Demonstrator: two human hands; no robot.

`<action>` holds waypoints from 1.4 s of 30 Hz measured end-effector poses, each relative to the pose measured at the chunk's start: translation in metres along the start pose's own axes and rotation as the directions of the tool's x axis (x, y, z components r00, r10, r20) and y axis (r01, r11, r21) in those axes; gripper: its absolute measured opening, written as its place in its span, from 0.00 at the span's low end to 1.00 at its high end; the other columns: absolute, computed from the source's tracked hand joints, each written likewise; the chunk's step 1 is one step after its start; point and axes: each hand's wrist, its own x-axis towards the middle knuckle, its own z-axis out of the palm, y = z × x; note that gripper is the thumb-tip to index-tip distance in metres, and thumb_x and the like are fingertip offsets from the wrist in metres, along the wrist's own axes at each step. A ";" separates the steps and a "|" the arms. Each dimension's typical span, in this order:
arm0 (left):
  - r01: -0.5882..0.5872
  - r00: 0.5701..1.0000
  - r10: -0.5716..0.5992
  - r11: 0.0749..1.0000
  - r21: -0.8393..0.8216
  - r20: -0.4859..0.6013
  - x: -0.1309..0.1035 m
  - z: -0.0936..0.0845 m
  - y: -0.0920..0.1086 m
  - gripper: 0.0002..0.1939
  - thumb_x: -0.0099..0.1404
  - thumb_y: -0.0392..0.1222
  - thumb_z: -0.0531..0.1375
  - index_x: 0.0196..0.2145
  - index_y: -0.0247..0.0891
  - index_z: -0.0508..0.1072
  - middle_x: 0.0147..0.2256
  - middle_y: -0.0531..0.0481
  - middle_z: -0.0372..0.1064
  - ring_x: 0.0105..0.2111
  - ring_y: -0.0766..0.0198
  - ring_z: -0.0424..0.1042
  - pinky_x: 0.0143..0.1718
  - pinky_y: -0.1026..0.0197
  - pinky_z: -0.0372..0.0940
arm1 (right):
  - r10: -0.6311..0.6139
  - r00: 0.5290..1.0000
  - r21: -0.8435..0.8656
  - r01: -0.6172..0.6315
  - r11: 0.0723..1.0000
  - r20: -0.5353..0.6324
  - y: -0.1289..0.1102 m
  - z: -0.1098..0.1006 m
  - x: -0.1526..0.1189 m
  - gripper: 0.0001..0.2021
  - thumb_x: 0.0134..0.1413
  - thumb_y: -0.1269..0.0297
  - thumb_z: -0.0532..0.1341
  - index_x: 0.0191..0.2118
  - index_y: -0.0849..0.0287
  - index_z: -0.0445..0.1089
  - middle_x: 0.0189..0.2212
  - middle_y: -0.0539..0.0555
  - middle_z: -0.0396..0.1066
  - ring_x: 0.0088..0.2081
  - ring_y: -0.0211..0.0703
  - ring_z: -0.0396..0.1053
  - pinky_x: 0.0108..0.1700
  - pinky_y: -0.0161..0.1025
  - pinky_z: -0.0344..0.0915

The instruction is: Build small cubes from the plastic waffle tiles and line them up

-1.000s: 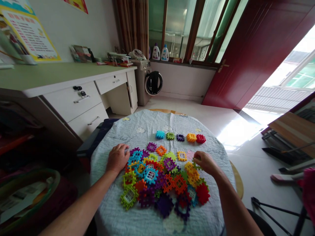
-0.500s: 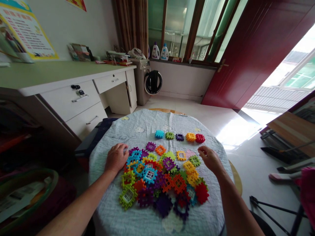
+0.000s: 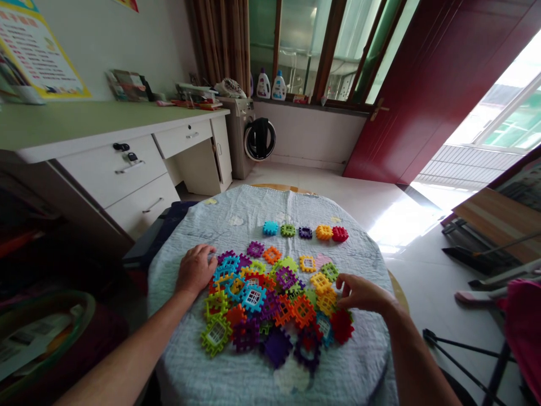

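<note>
A heap of interlocking plastic building blocks (image 3: 253,297), flat squares with toothed edges in several colours, lies on the cloth-covered round table. My left hand (image 3: 195,269) rests on the cloth at the heap's left side, fingers loosely bent and apart, holding nothing visible. On the right, my right hand (image 3: 364,293) hovers beside the yellow blocks (image 3: 324,294), its thumb and forefinger apart with nothing seen between them. Just below it is a red block (image 3: 342,326), and a green square block (image 3: 330,272) lies near its fingertips. Whether the fingertips touch the yellow blocks, I cannot tell.
Behind the heap stands a row of joined blocks: light blue (image 3: 270,228), green (image 3: 288,230), dark purple (image 3: 305,232), yellow (image 3: 324,232) and red (image 3: 340,234). A desk (image 3: 105,121) is at left, a washing machine (image 3: 242,135) beyond, a red door (image 3: 393,90) at right.
My right hand has moved down and slightly left, from beside the green square to the yellow and red blocks. My left hand stays at the heap's left side. The view has shifted slightly.
</note>
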 end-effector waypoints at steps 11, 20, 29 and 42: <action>-0.009 1.000 0.009 1.000 -0.002 0.005 0.000 0.002 -0.002 0.12 0.60 0.40 0.52 0.38 0.38 0.72 0.42 0.42 0.73 0.44 0.51 0.70 0.50 0.52 0.63 | -0.130 0.991 -0.052 0.129 0.990 -0.028 0.004 0.007 0.021 0.06 0.38 0.77 0.57 0.25 0.60 0.68 0.20 0.45 0.63 0.24 0.32 0.56 0.25 0.31 0.49; 0.009 1.000 -0.009 1.000 -0.011 0.004 -0.001 0.002 0.000 0.12 0.60 0.41 0.52 0.39 0.38 0.72 0.43 0.43 0.73 0.45 0.52 0.69 0.50 0.52 0.62 | -0.206 0.960 -0.052 0.200 0.978 -0.188 -0.018 -0.002 0.022 0.04 0.40 0.73 0.58 0.27 0.59 0.67 0.24 0.47 0.67 0.27 0.34 0.61 0.28 0.32 0.54; 0.013 1.000 -0.013 1.000 -0.021 0.001 -0.001 0.000 0.001 0.11 0.60 0.40 0.53 0.38 0.39 0.72 0.43 0.43 0.73 0.45 0.52 0.69 0.51 0.52 0.62 | -0.289 0.799 -0.009 0.335 0.942 -0.527 -0.032 0.004 0.033 0.03 0.46 0.68 0.56 0.26 0.56 0.60 0.22 0.46 0.62 0.25 0.34 0.58 0.30 0.33 0.56; 0.005 1.000 -0.005 1.000 -0.017 0.003 0.000 0.000 0.000 0.12 0.60 0.40 0.53 0.38 0.38 0.73 0.42 0.42 0.73 0.44 0.52 0.69 0.50 0.51 0.63 | -0.347 0.796 -0.090 0.351 0.932 -0.496 -0.033 0.009 0.035 0.03 0.49 0.69 0.56 0.30 0.57 0.67 0.26 0.49 0.68 0.28 0.38 0.64 0.35 0.36 0.59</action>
